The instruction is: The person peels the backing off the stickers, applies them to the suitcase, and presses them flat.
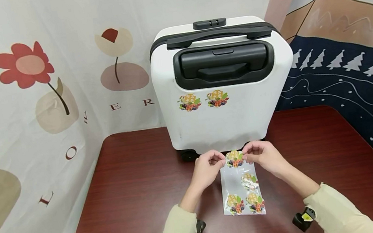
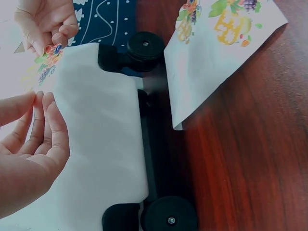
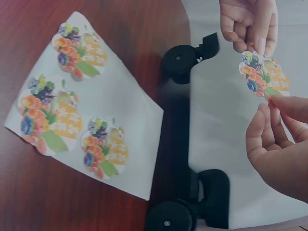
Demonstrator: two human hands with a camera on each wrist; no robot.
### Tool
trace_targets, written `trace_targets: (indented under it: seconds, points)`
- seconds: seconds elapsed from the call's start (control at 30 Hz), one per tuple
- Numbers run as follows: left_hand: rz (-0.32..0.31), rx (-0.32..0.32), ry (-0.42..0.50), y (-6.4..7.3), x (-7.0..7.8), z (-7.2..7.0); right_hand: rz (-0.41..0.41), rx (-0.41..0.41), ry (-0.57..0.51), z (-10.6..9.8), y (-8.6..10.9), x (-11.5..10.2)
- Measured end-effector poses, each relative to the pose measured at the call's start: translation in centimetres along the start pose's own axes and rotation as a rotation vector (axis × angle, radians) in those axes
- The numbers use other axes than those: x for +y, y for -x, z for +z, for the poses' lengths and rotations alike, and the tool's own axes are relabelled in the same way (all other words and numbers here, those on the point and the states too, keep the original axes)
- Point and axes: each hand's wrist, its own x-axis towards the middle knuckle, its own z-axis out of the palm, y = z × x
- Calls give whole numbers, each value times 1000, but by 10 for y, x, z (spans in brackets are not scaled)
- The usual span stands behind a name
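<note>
A fruit-printed sticker (image 1: 234, 158) is stretched between both hands in front of the suitcase. My left hand (image 1: 209, 169) pinches its left edge between thumb and fingertips. At the opposite edge, my right hand (image 1: 265, 157) pinches it the same way. The right wrist view shows the loose sticker (image 3: 262, 77) between the two sets of fingertips, apart from the sheet. Below on the table lies a white sticker sheet (image 1: 231, 184), with three similar stickers left on it. Two matching stickers (image 1: 218, 98) are side by side on the white suitcase (image 1: 234, 121), under its black handle recess.
The suitcase stands at the back of the dark red table (image 1: 139, 187), a black wheel (image 1: 189, 155) at its lower left corner. A printed curtain (image 1: 71, 61) hangs behind and to the left. A navy cloth with trees (image 1: 350, 81) hangs on the right.
</note>
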Motion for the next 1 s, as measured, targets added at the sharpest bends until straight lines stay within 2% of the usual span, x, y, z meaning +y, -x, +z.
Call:
trace_targets:
  seconds: [0.13, 0.43, 0.77, 1.0]
  points:
    - [3, 11, 7, -3, 4, -2, -11, 18, 24, -1, -2, -7]
    - [56, 46, -20, -12, 18, -7, -27, 41, 30, -6, -7, -26]
    - [102, 64, -64, -24, 34, -13, -82, 84, 68, -15, -13, -42]
    - [132, 82, -56, -31, 44, -15, -109, 108, 86, -22, -16, -54]
